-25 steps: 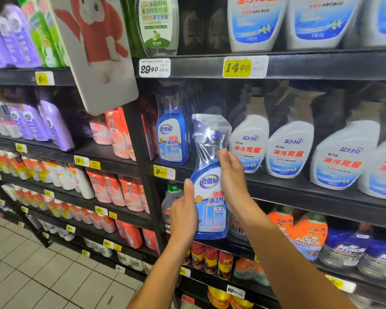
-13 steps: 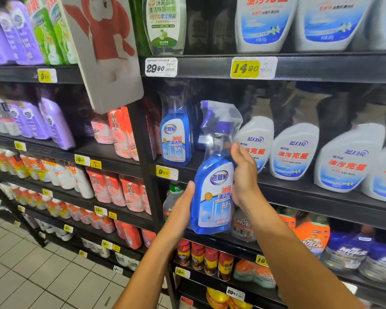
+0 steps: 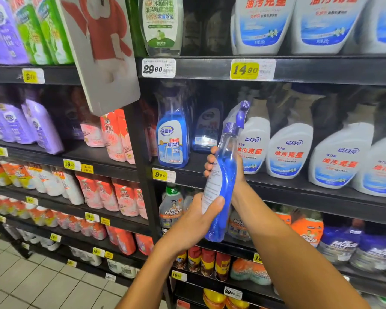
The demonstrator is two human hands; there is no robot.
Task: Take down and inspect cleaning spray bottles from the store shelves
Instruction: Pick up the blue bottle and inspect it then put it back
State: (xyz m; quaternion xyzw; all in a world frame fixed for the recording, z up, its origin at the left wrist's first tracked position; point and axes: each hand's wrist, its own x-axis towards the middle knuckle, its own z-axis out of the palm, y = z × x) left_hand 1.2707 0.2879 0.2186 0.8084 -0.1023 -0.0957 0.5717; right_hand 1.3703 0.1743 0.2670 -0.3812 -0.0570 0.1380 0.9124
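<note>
A blue glass-cleaner spray bottle (image 3: 222, 186) is held in front of the store shelves, tilted slightly and turned edge-on so that its white back label faces left. Its lower body is grasped by the left hand (image 3: 195, 221), with the thumb lying across the label. Its upper body, just below the neck, is clasped from behind by the right hand (image 3: 218, 166), whose fingertips show at the bottle's left edge. The purple trigger head (image 3: 240, 117) is wrapped in a clear plastic sleeve.

The bottle is seen to be nearly full of blue liquid, so it is judged fairly heavy for its size. Its plastic wall is likely stiff but smooth, and the loose sleeve at the top is likely slippery; a firm hold is best taken on the waist and base, not on the trigger.

Just behind, on the middle shelf (image 3: 299, 188), a matching blue bottle (image 3: 172, 141) is left standing upright above a yellow 9.90 price tag (image 3: 163, 175). To its right, a row of white spray bottles (image 3: 289, 150) with red lettering is lined up. On the shelf below, orange and purple spray bottles (image 3: 334, 239) and small red cans (image 3: 201, 259) are stocked. Farther left, orange pouches (image 3: 118, 134) and purple pouches (image 3: 40, 126) are ranged on separate shelves. Whether those containers are full cannot be told.
</note>
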